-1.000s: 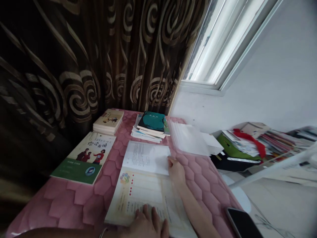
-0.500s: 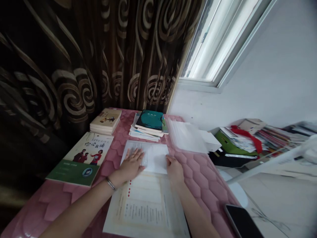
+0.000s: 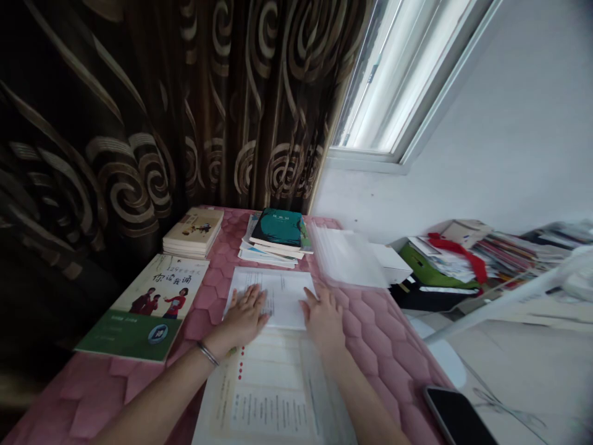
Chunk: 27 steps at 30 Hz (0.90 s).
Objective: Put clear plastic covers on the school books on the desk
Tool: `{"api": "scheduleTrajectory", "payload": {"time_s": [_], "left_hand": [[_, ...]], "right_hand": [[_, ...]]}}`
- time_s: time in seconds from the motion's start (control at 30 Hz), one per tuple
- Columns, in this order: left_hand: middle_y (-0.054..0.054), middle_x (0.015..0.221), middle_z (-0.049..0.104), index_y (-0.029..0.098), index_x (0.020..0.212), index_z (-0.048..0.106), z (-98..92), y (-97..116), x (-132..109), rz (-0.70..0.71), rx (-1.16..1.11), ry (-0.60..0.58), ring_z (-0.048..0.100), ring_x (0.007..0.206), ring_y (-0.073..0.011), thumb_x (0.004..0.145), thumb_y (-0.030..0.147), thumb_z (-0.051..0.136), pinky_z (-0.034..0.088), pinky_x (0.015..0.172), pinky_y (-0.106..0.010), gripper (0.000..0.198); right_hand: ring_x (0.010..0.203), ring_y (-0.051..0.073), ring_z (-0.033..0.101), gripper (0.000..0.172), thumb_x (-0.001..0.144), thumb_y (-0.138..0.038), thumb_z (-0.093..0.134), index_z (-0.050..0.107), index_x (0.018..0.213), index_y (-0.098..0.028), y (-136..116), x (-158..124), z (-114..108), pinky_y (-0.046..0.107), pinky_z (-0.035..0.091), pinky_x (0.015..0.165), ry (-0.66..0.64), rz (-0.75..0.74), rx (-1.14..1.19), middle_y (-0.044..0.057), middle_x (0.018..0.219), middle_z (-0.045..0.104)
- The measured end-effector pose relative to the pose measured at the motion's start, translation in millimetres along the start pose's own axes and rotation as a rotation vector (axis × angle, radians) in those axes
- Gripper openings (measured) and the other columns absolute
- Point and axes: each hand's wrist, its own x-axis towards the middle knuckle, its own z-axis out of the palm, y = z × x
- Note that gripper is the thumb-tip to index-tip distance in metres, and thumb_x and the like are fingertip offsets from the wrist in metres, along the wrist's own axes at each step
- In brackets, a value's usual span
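A white printed sheet (image 3: 286, 296) lies over the upper part of a larger open printed page (image 3: 271, 389) with red dots and columns of text. My left hand (image 3: 245, 315), wearing a bracelet, rests flat on the sheet's left side with its fingers spread. On the right edge of the sheet lies my right hand (image 3: 323, 318), its fingers apart and touching the paper. Just beyond the sheet is a stack of books and papers topped by a teal book (image 3: 279, 227).
Left stands a green-and-white book (image 3: 143, 309) below a stack of tan books (image 3: 194, 232). Clear plastic sleeves (image 3: 347, 256) and a white box (image 3: 391, 262) lie back right. A phone (image 3: 458, 417) sits by the pink tablecloth's (image 3: 370, 334) right edge.
My right hand's fingers have gone from bent at the sheet's edge to spread on it. More print now shows on the sheet's right side. My left hand stays flat.
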Motion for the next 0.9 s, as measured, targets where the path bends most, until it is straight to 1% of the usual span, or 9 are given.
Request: {"api": "scheduleTrajectory", "payload": {"time_s": [0.1, 0.17, 0.3, 0.4, 0.57, 0.6, 0.67, 0.77, 0.9], "left_hand": [[-0.012, 0.159, 0.015, 0.016, 0.151, 0.026, -0.8, 2, 0, 0.0, 0.001, 0.007, 0.014, 0.147, -0.0259, 0.099, 0.043, 0.024, 0.007, 0.117, -0.056, 0.058], [-0.012, 0.159, 0.015, 0.015, 0.151, 0.026, -1.0, 2, 0, -0.003, -0.003, 0.011, 0.014, 0.147, -0.0258, 0.099, 0.041, 0.025, 0.009, 0.117, -0.055, 0.058], [-0.016, 0.158, 0.012, 0.011, 0.15, 0.027, -1.0, -4, 2, -0.109, 0.008, 0.0, 0.013, 0.147, -0.028, 0.097, 0.044, 0.028, 0.011, 0.117, -0.053, 0.063], [-0.018, 0.158, 0.014, 0.009, 0.149, 0.029, -0.1, -11, 1, -0.235, 0.042, 0.003, 0.015, 0.146, -0.0308, 0.096, 0.043, 0.029, 0.008, 0.116, -0.058, 0.063], [-0.024, 0.151, 0.031, 0.003, 0.143, 0.04, -2.0, -7, 12, -0.384, 0.168, 0.094, 0.029, 0.141, -0.0357, 0.095, 0.041, 0.031, -0.003, 0.114, -0.062, 0.061], [-0.025, 0.15, 0.033, 0.002, 0.141, 0.041, -3.5, -4, 18, -0.371, 0.179, 0.117, 0.03, 0.141, -0.0354, 0.095, 0.039, 0.032, -0.004, 0.115, -0.06, 0.061], [-0.023, 0.152, 0.031, 0.001, 0.143, 0.039, -6.7, 2, 33, -0.268, 0.147, 0.143, 0.027, 0.143, -0.0319, 0.095, 0.036, 0.032, -0.002, 0.117, -0.056, 0.06], [-0.016, 0.157, 0.024, 0.007, 0.149, 0.028, -9.4, 5, 58, -0.117, 0.041, 0.105, 0.018, 0.146, -0.0261, 0.096, 0.037, 0.031, 0.007, 0.119, -0.051, 0.061], [-0.016, 0.157, 0.022, 0.007, 0.15, 0.025, -7.0, -2, 74, -0.124, -0.014, 0.068, 0.016, 0.147, -0.0272, 0.095, 0.045, 0.031, 0.011, 0.119, -0.049, 0.067]], "right_hand": [[0.139, 0.03, 0.033, 0.047, 0.097, -0.039, 0.041, 0.046, 0.142, -0.026, -12, -8, 0, 0.049, 0.029, 0.11, -0.135, -0.307, 0.076, 0.007, 0.153, 0.035], [0.144, 0.029, 0.024, 0.051, 0.098, -0.045, 0.038, 0.039, 0.145, -0.027, -16, -11, 6, 0.052, 0.022, 0.114, -0.241, -0.382, 0.108, 0.006, 0.156, 0.028], [0.145, 0.027, 0.02, 0.055, 0.099, -0.049, 0.027, 0.035, 0.147, -0.024, -13, -11, 18, 0.052, 0.019, 0.115, -0.302, -0.375, 0.11, 0.008, 0.157, 0.023], [0.145, 0.027, 0.018, 0.056, 0.1, -0.049, 0.024, 0.034, 0.148, -0.023, -11, -9, 20, 0.051, 0.017, 0.116, -0.321, -0.375, 0.106, 0.008, 0.157, 0.02], [0.146, 0.026, 0.018, 0.055, 0.1, -0.048, 0.026, 0.035, 0.148, -0.023, -13, -9, 16, 0.051, 0.017, 0.116, -0.334, -0.364, 0.109, 0.008, 0.158, 0.02], [0.146, 0.026, 0.017, 0.055, 0.1, -0.048, 0.026, 0.034, 0.148, -0.023, -13, -10, 15, 0.051, 0.016, 0.116, -0.333, -0.364, 0.113, 0.008, 0.157, 0.02], [0.146, 0.026, 0.018, 0.055, 0.099, -0.049, 0.026, 0.034, 0.148, -0.024, -13, -10, 15, 0.051, 0.016, 0.116, -0.328, -0.366, 0.121, 0.007, 0.157, 0.021], [0.145, 0.025, 0.019, 0.054, 0.099, -0.048, 0.026, 0.034, 0.148, -0.025, -13, -10, 14, 0.051, 0.017, 0.116, -0.317, -0.372, 0.127, 0.007, 0.157, 0.022], [0.145, 0.025, 0.02, 0.054, 0.099, -0.048, 0.026, 0.036, 0.147, -0.024, -13, -10, 14, 0.05, 0.018, 0.116, -0.318, -0.371, 0.129, 0.006, 0.157, 0.023]]}}
